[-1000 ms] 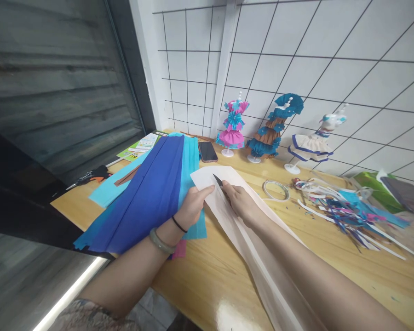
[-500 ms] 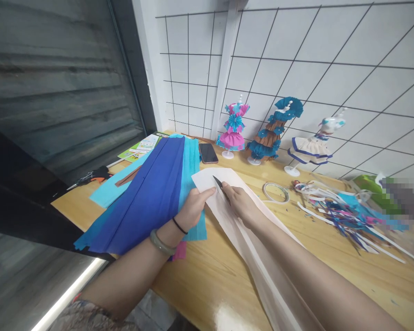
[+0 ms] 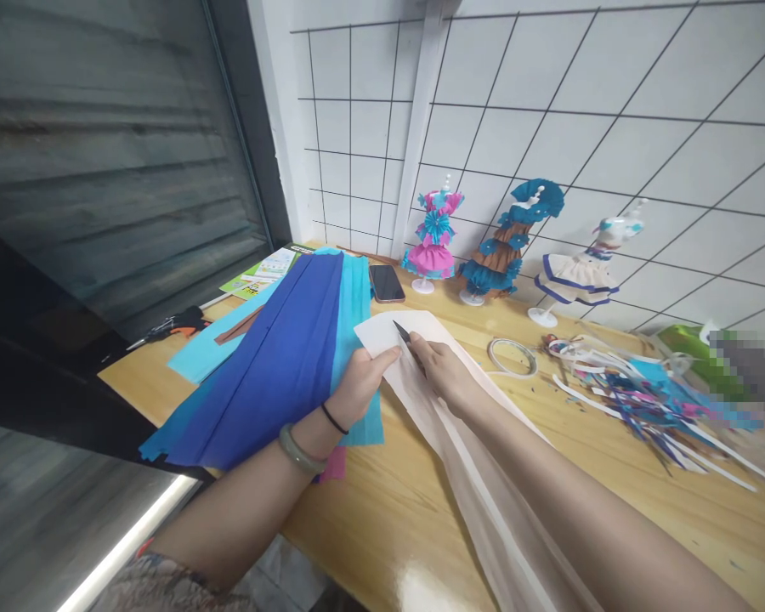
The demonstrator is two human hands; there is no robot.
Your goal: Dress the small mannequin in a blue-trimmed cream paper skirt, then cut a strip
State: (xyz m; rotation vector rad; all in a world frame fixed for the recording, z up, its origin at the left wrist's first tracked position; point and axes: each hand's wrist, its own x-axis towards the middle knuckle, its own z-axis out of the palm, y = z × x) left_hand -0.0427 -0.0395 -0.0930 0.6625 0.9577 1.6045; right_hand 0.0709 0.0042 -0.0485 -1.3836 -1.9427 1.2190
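A long sheet of pale pinkish-white crepe paper (image 3: 414,391) stretches from the middle of the table toward me. My left hand (image 3: 360,387) pinches its far left edge between thumb and fingers. Closed around a pair of scissors (image 3: 401,331), my right hand (image 3: 439,365) lies over the paper; only the dark, pointed blade shows, and the handles are hidden in the fingers. The blade's tip lies against the sheet near its far end. Under and beside my left wrist are dark blue crepe paper (image 3: 274,357) and turquoise crepe paper (image 3: 357,314).
Three miniature paper dresses on stands line the wall: pink (image 3: 432,251), teal-brown (image 3: 501,246), white (image 3: 577,276). A phone (image 3: 387,283) lies behind the paper. To the right are a tape roll (image 3: 513,342) and paper scraps (image 3: 650,399). A black-orange tool (image 3: 178,325) sits at the left edge.
The view shifts very slightly. Both hands keep their hold, and the paper and blade stay almost in the same place.
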